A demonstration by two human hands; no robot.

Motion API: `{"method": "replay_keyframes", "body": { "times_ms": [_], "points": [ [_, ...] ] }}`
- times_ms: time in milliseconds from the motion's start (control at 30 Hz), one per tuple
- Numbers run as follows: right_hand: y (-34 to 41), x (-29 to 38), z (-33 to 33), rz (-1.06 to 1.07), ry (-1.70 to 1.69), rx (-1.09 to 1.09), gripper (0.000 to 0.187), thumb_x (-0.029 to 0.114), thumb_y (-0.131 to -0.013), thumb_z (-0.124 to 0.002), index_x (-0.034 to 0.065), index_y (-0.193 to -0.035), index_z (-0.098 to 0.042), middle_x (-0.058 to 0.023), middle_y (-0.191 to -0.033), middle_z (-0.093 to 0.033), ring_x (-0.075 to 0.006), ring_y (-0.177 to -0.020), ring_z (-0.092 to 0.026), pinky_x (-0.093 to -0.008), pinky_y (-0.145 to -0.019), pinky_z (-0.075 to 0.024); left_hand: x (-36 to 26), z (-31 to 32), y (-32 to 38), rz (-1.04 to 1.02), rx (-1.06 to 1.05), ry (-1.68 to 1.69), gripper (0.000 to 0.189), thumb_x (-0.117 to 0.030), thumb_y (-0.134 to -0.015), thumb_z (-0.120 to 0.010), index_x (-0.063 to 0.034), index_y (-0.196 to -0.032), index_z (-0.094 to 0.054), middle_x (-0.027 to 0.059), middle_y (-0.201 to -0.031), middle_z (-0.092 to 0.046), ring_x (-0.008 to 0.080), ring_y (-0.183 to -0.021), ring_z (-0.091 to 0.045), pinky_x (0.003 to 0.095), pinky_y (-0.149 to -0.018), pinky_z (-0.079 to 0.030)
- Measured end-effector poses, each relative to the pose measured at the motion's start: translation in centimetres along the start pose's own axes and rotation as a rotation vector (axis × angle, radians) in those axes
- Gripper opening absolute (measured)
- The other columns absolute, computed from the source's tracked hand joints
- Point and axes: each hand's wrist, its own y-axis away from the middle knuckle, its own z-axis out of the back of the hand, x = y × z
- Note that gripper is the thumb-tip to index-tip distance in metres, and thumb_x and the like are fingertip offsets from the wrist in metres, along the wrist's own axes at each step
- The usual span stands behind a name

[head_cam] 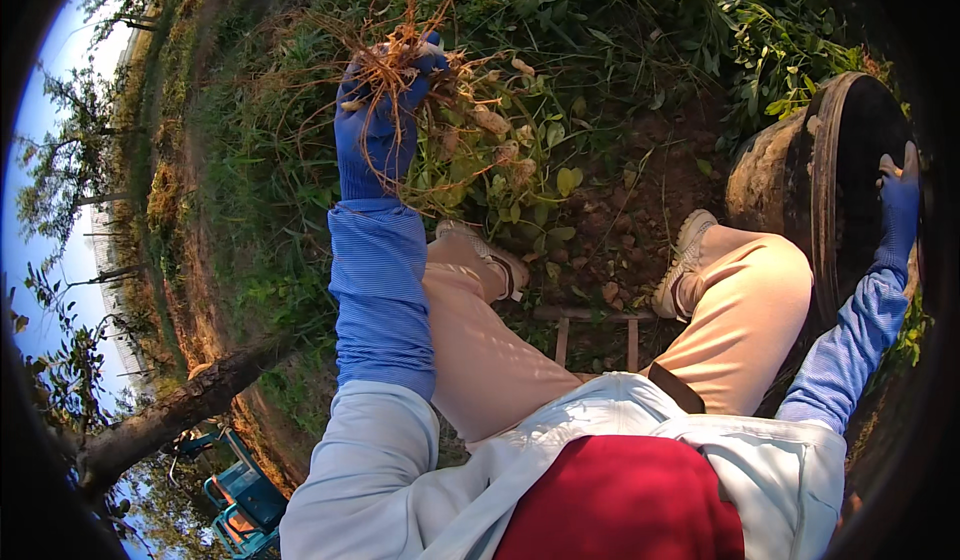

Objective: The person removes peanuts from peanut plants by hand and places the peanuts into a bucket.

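My left hand [386, 110], in a blue knitted glove, grips a peanut plant by its root end. Thin brown roots [390, 65] spread over the fingers and hide part of them. Several pale peanut pods [492, 120] hang on the plant to the right of the hand, above yellowing leaves [568, 180]. At the far right, my gloved right hand [898, 192] is over the mouth of a dark bucket [823, 185] with a dirt-covered outside. Its visible fingers are apart and no object shows in them. Shadow hides the inside of the bucket.
Between my shoes [682, 264] lies bare soil [600, 237] with clods. Pulled leafy plants [780, 27] are heaped beyond the bucket. A low seat or frame with bars [592, 314] is beneath me. To the left stand a tree trunk [180, 399] and a teal vehicle [247, 492].
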Motion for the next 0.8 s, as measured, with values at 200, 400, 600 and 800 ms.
{"method": "replay_keyframes", "body": {
  "times_ms": [200, 400, 600, 800],
  "points": [
    [2.8, 5.2, 0.3, 0.284, 0.086, 0.099, 0.057, 0.039, -0.088, -0.056, 0.0084, -0.134, -0.042, -0.0146, -0.131, -0.047, -0.0244, -0.118, -0.048, -0.0358, -0.098, -0.0384, 0.5, 0.4, 0.3, -0.068, 0.019, -0.234, 0.028, -0.006, -0.084, -0.063, 0.0059, -0.108, -0.055, 0.0184, -0.107, -0.061, 0.0237, -0.094, -0.063, 0.0332, -0.085, -0.054],
    [16.3, 29.0, -7.9, 0.617, -0.902, 1.207, 0.038, 0.03, -0.094, -0.048, 0.0113, -0.127, -0.051, -0.0035, -0.116, -0.058, -0.012, -0.104, -0.051, -0.0263, -0.086, -0.0435, 1.0, -0.3, 0.5, -0.035, 0.225, 0.138, 0.028, -0.001, -0.082, -0.062, 0.0061, -0.108, -0.055, 0.0209, -0.101, -0.061, 0.029, -0.096, -0.061, 0.0409, -0.086, -0.053],
    [21.0, 33.6, -15.4, 0.556, -0.788, 1.502, 0.05, 0.013, -0.087, -0.053, 0.0108, -0.135, -0.042, -0.0072, -0.092, -0.061, -0.0112, -0.078, -0.056, -0.0265, -0.073, -0.0491, 1.9, -1.5, 2.0, 0.108, 0.097, 0.033, 0.024, -0.009, -0.078, -0.067, 0.0025, -0.096, -0.058, 0.014, -0.092, -0.062, 0.0242, -0.084, -0.06, 0.0359, -0.076, -0.052],
    [21.1, 34.1, -16.3, 0.324, -1.012, 1.75, 0.047, 0.014, -0.084, -0.06, 0.0082, -0.129, -0.05, -0.0047, -0.096, -0.063, -0.0081, -0.076, -0.054, -0.0228, -0.07, -0.0461, 2.7, 0.7, 1.7, 0.299, -0.051, 0.084, 0.025, -0.008, -0.073, -0.071, 0.0018, -0.094, -0.061, 0.01, -0.09, -0.063, 0.0207, -0.08, -0.061, 0.0335, -0.074, -0.051]
  ]
}}
